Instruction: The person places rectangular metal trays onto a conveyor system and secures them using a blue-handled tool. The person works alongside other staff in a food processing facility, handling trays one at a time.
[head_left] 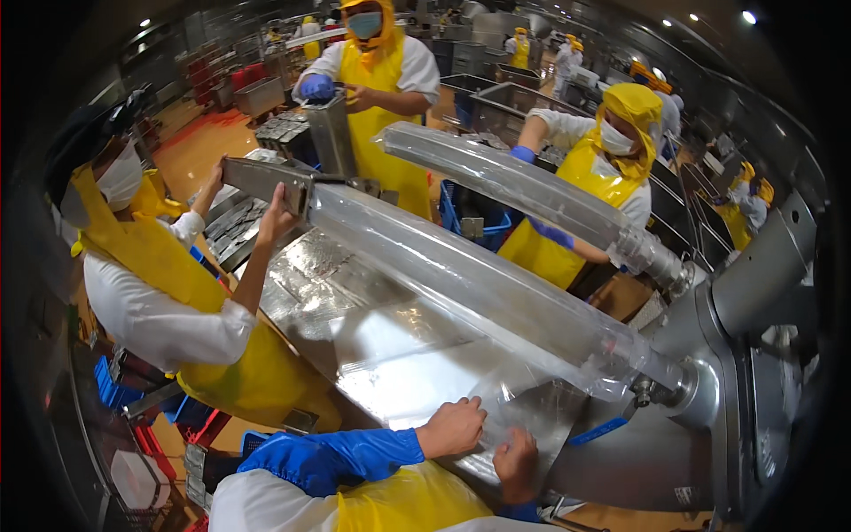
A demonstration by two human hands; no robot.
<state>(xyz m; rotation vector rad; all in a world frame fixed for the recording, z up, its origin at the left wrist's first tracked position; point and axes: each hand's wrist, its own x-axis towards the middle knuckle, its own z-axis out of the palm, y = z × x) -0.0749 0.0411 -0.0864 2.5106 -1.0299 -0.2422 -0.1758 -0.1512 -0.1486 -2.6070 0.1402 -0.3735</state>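
While the lower clear plastic sleeve [470, 279] slants over the stainless-steel table [390, 359], handling it well would seem to call for finger pads rather than nails, an even pull from both sides, and folds kept flat so the thin film does not snag or split. Forearms would best stay below the sleeve, out of the co-worker's way.

The sleeve lies beyond both hands and apart from them, running from the metal collar [693, 383] at the right up to the rectangular metal mould [266, 180] at its far end. The left hand [454, 427] is over the table's near edge, fingers loosely bent; the right hand [517, 461] is just beside it, fingers curled in. Glare on the steel and the bent fingers hide the contact, so I cannot tell whether either one pinches film or is merely resting.

Right of the hands lies a blue strip [598, 432]. Farther out, a co-worker at the left [204, 293] steadies the mould two-handed, and a second clear sleeve [505, 182] slants above the first.
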